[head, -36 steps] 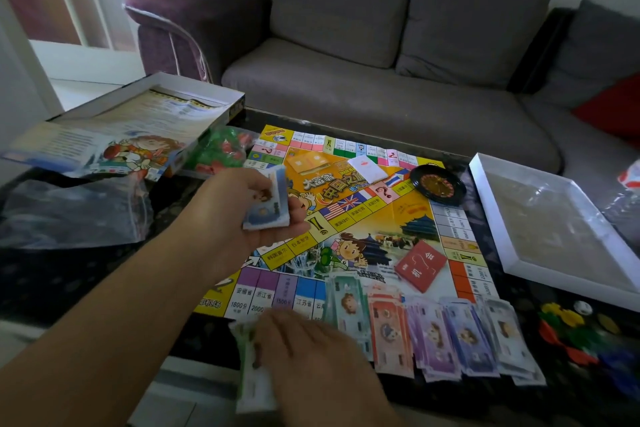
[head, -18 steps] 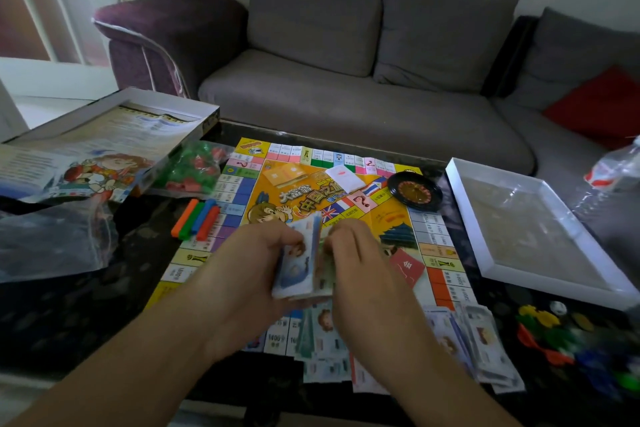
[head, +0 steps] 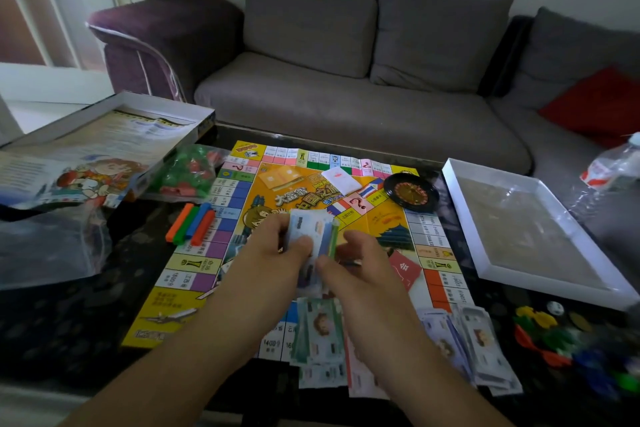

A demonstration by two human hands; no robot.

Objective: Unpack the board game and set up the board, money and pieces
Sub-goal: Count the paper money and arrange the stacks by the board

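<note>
Left hand: left hand [head: 277, 253] curled round a wad of play notes [head: 313, 236], thumb across its face, raised over the middle of the board.
Right hand: right hand [head: 360, 274] just beside the left, thumb pinching the near edge of the same wad; the other fingers are hidden behind the notes, so how far they curl I cannot tell.
Board: board [head: 194, 270] lies unfolded and flat under both hands; judged done.
Money laid out: sorted note piles [head: 485, 347] along the near edge, below and right of the right wrist; a green pile [head: 320, 326] lies between the wrists. Judged partly done, since the held wad is not yet set down.
Cards: red deck [head: 405, 269] just right of the right hand; white deck [head: 341, 180] beyond the hands.
Spinner: black roulette wheel [head: 410, 192] beyond and right of the right hand.
Pieces: coloured sticks [head: 190, 224] left of the left hand; bag of green and red houses [head: 187, 173] beyond them, seemingly unopened; loose tokens [head: 540, 329] far right. Judged left to do.
Packaging: box lid [head: 100, 146] far left, box tray [head: 526, 225] far right.
</note>
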